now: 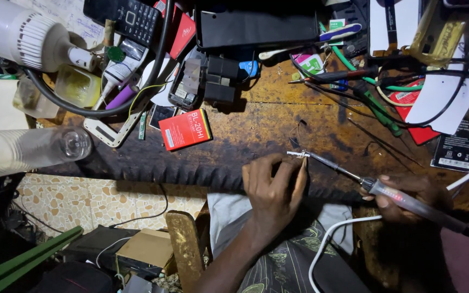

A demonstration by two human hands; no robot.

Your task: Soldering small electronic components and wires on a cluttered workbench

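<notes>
A: What do the hands hold?
B: Right hand (408,195) grips a soldering iron (403,199). Left hand (272,190) pinches a small metal part (298,154) at its fingertips, meeting the iron's tip.

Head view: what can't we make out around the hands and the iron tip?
- Small metal part at the iron tip: too small to identify.
- Left hand: its fingers cover whatever they pinch below that part.
- Right hand: dark; its grip on the soldering iron is unclear.
- White cable: runs off the bottom edge.
- Bench top: clutter cut by the upper edge.
</notes>
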